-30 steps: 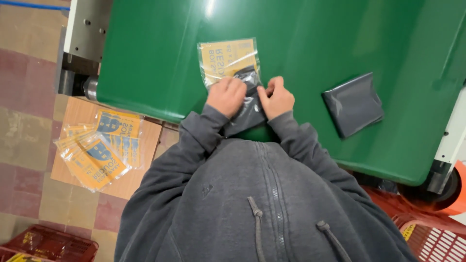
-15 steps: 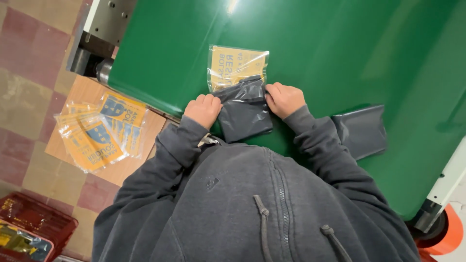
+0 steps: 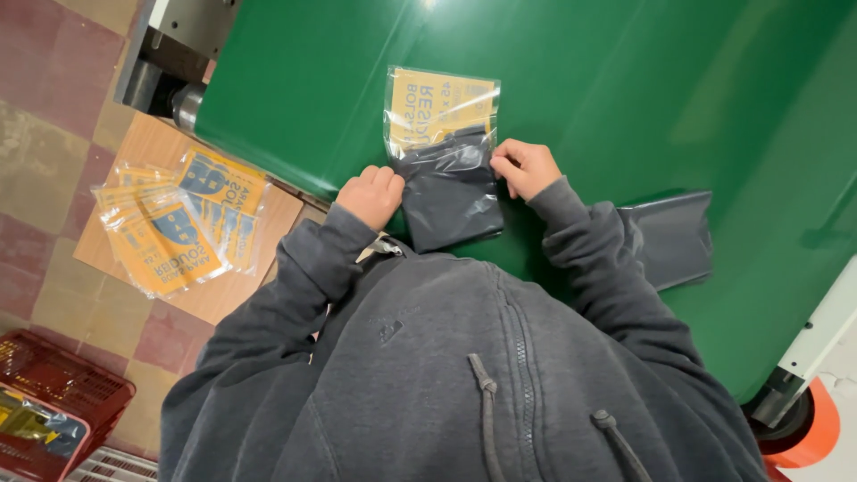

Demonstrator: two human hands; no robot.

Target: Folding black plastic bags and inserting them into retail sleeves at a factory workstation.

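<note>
A clear plastic sleeve with a yellow printed card (image 3: 440, 105) lies on the green table (image 3: 625, 80). A folded dark grey bag (image 3: 451, 196) sticks halfway out of the sleeve's near end. My left hand (image 3: 370, 195) grips the left edge of the sleeve and bag. On the right edge, my right hand (image 3: 525, 166) pinches the same spot. A second folded grey bag (image 3: 671, 237) lies on the table to the right, partly behind my right sleeve.
Several clear sleeves with yellow and blue cards (image 3: 174, 223) are stacked on a cardboard sheet (image 3: 268, 241) on the tiled floor at left. A red basket (image 3: 58, 384) stands at the lower left. An orange wheel (image 3: 808, 428) shows at lower right.
The view has shifted so the table appears further right. My hands have moved apart to the two sides of the sleeve, and the grey bag now lies flatter, partly inside it.
</note>
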